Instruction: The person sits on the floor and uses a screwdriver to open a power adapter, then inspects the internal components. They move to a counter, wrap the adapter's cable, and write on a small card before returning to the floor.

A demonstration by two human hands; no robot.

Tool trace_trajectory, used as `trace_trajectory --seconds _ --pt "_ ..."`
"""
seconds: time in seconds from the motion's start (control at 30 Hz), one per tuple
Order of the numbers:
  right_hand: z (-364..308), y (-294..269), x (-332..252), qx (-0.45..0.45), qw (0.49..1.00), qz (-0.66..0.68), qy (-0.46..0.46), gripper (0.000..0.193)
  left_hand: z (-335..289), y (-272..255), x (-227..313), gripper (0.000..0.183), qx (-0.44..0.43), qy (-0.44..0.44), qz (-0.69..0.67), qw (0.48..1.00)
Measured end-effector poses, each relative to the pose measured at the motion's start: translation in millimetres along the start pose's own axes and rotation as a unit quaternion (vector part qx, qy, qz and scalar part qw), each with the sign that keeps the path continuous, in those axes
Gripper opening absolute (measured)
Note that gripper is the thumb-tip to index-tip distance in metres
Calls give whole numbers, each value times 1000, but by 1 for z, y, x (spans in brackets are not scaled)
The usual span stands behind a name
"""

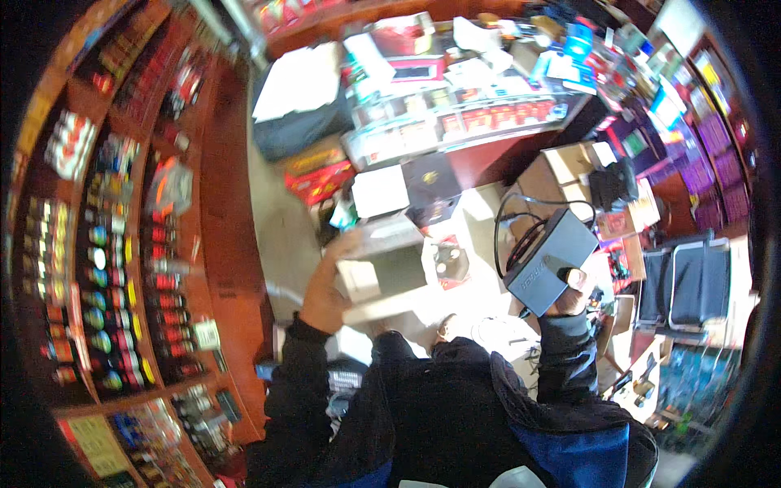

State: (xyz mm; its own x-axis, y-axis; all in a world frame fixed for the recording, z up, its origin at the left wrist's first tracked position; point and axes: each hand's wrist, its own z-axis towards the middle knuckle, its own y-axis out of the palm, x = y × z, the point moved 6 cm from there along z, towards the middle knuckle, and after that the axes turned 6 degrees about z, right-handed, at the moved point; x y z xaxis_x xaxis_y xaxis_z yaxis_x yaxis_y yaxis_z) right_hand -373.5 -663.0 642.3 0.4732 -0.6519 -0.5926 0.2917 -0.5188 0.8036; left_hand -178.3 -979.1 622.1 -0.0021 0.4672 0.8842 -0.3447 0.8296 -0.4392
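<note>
My right hand (572, 301) grips a flat, dark grey device box (553, 259) by its lower right edge, with the thumb on top. Several black cables (506, 232) loop from the device on its left side. My left hand (325, 289) is at the left side of an open, pale box (358, 281), its fingers along the raised flap and its thumb lower down. Motion blurs that hand a little. The box's inside looks dark. Just beyond it stand a white-topped box (381, 192) and a black box (431, 185).
Tall wooden shelves (232, 244) packed with small goods line the left. A glass display counter (455, 130) covered with clutter spans the far side. Red packages (317, 171) sit by its left end. At right are cardboard boxes (561, 163) and a black folding chair (700, 281).
</note>
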Motion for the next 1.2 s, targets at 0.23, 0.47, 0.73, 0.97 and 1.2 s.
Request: trace_trajectory --seconds 0.23,0.47,0.73,0.97,1.2 --pt "-23 -58 -69 72 991 61 -96 95 76 138 61 77 -212 24 -72 974" --pt "-23 -72 -97 80 988 62 -114 83 141 194 100 83 -243 88 -131 957" --pt "0 -112 -135 115 982 85 -126 84 218 242 115 85 -368 -77 -536 756" --pt "65 -168 -177 119 990 -4 -80 80 320 325 74 40 -387 -156 -265 869" --pt "142 -259 -244 128 990 -45 -28 75 417 444 71 40 -427 -304 -126 842"
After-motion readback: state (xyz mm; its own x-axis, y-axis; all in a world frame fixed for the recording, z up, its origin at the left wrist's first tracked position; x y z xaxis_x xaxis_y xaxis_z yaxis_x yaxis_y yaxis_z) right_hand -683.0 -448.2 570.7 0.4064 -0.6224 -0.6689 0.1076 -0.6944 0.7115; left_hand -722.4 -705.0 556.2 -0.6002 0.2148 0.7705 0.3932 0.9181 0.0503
